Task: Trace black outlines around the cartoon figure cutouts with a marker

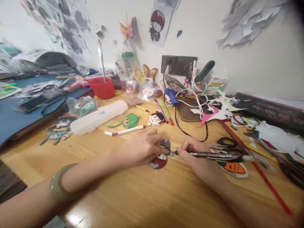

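My left hand (140, 147) has its fingers bent and pressed onto a small cartoon-figure paper cutout (158, 162) lying on the table. The cutout shows dark red and grey parts, and my fingers cover some of it. In my right hand (198, 164) is a black marker (213, 155), gripped between thumb and fingers. Its dark tip points left and is close to the grey edge of the cutout; whether it touches I cannot tell. Just beyond my left hand lie an uncapped-looking white marker (128, 131), a green-haired cutout (130, 121) and a black-haired cutout (155, 119).
A white pencil case (99, 117) and a red mug (101, 88) stand at the left back. A blue glue gun (171, 96) with cables sits at the back. Scissors (226, 142), a carrot cutout (234, 168), a red stick (266, 179) and paper scraps (273, 134) crowd the right.
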`<state>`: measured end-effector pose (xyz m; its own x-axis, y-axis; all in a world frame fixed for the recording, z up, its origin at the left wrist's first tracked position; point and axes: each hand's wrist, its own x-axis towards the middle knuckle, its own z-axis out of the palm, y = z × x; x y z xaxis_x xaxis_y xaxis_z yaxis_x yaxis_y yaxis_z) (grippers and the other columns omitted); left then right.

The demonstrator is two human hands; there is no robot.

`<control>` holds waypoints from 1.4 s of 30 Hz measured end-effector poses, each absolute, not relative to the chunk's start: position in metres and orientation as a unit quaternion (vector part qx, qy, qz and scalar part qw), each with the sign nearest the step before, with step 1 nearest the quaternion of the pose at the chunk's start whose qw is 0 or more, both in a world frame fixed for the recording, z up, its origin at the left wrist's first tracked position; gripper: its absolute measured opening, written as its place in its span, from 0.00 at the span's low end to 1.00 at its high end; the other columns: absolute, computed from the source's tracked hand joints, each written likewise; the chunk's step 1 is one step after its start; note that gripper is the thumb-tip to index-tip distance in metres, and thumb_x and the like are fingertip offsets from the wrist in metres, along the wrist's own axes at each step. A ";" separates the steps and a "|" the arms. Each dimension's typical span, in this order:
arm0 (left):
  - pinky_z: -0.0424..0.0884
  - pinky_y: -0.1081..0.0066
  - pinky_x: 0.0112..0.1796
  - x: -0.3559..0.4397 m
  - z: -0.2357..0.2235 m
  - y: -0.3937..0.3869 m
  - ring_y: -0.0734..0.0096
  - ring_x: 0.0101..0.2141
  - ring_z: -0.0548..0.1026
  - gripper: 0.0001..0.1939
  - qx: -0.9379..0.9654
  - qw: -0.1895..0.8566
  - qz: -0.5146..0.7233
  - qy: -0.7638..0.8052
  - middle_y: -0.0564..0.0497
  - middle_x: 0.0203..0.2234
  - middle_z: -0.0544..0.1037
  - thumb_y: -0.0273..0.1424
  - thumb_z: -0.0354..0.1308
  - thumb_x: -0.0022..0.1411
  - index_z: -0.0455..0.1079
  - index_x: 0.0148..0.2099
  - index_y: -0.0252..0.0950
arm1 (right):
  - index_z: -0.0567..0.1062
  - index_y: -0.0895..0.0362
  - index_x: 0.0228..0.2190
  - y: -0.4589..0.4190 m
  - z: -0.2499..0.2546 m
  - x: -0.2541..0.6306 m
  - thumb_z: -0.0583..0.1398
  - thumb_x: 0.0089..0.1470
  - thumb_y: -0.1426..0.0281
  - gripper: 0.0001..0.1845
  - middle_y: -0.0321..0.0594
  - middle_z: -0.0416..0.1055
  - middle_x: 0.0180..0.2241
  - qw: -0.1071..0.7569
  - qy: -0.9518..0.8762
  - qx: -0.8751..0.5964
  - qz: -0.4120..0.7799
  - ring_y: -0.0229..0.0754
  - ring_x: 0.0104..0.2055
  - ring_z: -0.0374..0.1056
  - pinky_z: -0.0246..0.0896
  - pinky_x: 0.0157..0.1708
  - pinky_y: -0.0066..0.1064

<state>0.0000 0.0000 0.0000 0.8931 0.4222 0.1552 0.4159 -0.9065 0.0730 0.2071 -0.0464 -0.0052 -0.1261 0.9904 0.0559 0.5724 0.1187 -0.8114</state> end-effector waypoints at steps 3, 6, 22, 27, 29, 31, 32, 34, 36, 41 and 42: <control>0.55 0.69 0.28 0.001 0.001 0.001 0.65 0.34 0.61 0.13 0.974 0.018 0.088 0.210 0.48 0.33 0.66 0.30 0.47 0.64 0.68 0.48 0.45 | 0.56 0.55 0.17 -0.045 -0.008 0.207 0.54 0.48 0.73 0.13 0.27 0.50 0.16 0.328 -0.675 -0.576 0.323 0.32 0.20 0.49 0.43 0.19 0.25; 0.56 0.70 0.29 0.002 0.002 0.001 0.65 0.34 0.61 0.13 0.974 0.024 0.087 0.209 0.48 0.33 0.66 0.30 0.47 0.64 0.68 0.48 0.44 | 0.56 0.55 0.17 -0.045 -0.008 0.208 0.55 0.47 0.73 0.13 0.27 0.50 0.16 0.327 -0.674 -0.578 0.324 0.32 0.19 0.49 0.43 0.18 0.25; 0.57 0.68 0.30 0.001 0.004 0.000 0.64 0.34 0.61 0.15 0.973 0.045 0.074 0.212 0.47 0.33 0.66 0.30 0.44 0.65 0.67 0.50 0.45 | 0.56 0.55 0.17 -0.045 -0.007 0.207 0.55 0.46 0.73 0.13 0.26 0.50 0.15 0.306 -0.672 -0.595 0.316 0.31 0.18 0.49 0.43 0.18 0.24; 0.56 0.69 0.29 0.001 0.004 0.000 0.65 0.34 0.61 0.14 0.973 0.038 0.076 0.213 0.48 0.33 0.66 0.30 0.45 0.65 0.67 0.49 0.45 | 0.56 0.55 0.17 -0.045 -0.007 0.207 0.55 0.47 0.73 0.13 0.26 0.50 0.15 0.310 -0.669 -0.592 0.325 0.31 0.18 0.49 0.43 0.18 0.24; 0.56 0.69 0.29 0.001 0.004 0.000 0.65 0.33 0.61 0.15 0.973 0.035 0.076 0.213 0.48 0.32 0.66 0.30 0.44 0.65 0.67 0.49 0.45 | 0.55 0.55 0.17 -0.046 -0.006 0.207 0.55 0.47 0.73 0.13 0.26 0.50 0.15 0.308 -0.668 -0.592 0.329 0.31 0.19 0.49 0.44 0.18 0.24; 0.55 0.69 0.28 0.001 0.004 0.000 0.64 0.34 0.60 0.15 0.974 0.032 0.076 0.213 0.47 0.33 0.66 0.30 0.44 0.65 0.67 0.50 0.44 | 0.55 0.55 0.17 -0.046 -0.005 0.207 0.55 0.47 0.73 0.14 0.27 0.50 0.15 0.304 -0.671 -0.591 0.329 0.31 0.19 0.49 0.44 0.18 0.24; 0.55 0.69 0.28 0.001 0.005 0.000 0.64 0.34 0.60 0.15 0.974 0.030 0.076 0.212 0.47 0.33 0.66 0.30 0.44 0.65 0.67 0.50 0.44 | 0.55 0.55 0.16 -0.047 -0.005 0.207 0.55 0.46 0.73 0.14 0.27 0.50 0.15 0.303 -0.670 -0.592 0.329 0.31 0.19 0.49 0.44 0.18 0.24; 0.55 0.69 0.28 0.001 0.005 0.000 0.65 0.34 0.60 0.14 0.974 0.026 0.078 0.211 0.47 0.34 0.66 0.31 0.44 0.65 0.67 0.49 0.44 | 0.55 0.55 0.16 -0.047 -0.006 0.207 0.55 0.46 0.73 0.14 0.26 0.50 0.15 0.309 -0.665 -0.595 0.329 0.31 0.18 0.49 0.43 0.18 0.24; 0.54 0.68 0.28 0.002 0.005 0.000 0.65 0.34 0.60 0.14 0.974 0.025 0.077 0.211 0.48 0.34 0.66 0.31 0.44 0.65 0.67 0.49 0.44 | 0.55 0.55 0.17 -0.047 -0.007 0.207 0.55 0.47 0.72 0.14 0.26 0.50 0.16 0.318 -0.660 -0.596 0.328 0.31 0.18 0.49 0.43 0.18 0.24; 0.55 0.68 0.28 0.002 0.003 0.000 0.64 0.34 0.60 0.15 0.974 0.031 0.073 0.214 0.47 0.34 0.66 0.31 0.44 0.65 0.67 0.50 0.45 | 0.55 0.55 0.16 -0.046 -0.007 0.207 0.55 0.47 0.72 0.14 0.26 0.50 0.15 0.308 -0.670 -0.599 0.311 0.31 0.18 0.49 0.43 0.18 0.24; 0.55 0.68 0.29 0.002 0.003 0.000 0.64 0.34 0.60 0.15 0.974 0.032 0.073 0.214 0.47 0.34 0.66 0.31 0.44 0.65 0.67 0.50 0.45 | 0.55 0.55 0.16 -0.046 -0.007 0.207 0.55 0.47 0.72 0.14 0.26 0.50 0.15 0.307 -0.669 -0.602 0.309 0.31 0.18 0.49 0.43 0.18 0.24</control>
<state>0.0015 0.0000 0.0032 0.8980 0.4208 0.1284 0.4114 -0.9066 0.0938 0.2068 -0.0464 -0.0069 -0.0868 0.9955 0.0390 0.6169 0.0845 -0.7825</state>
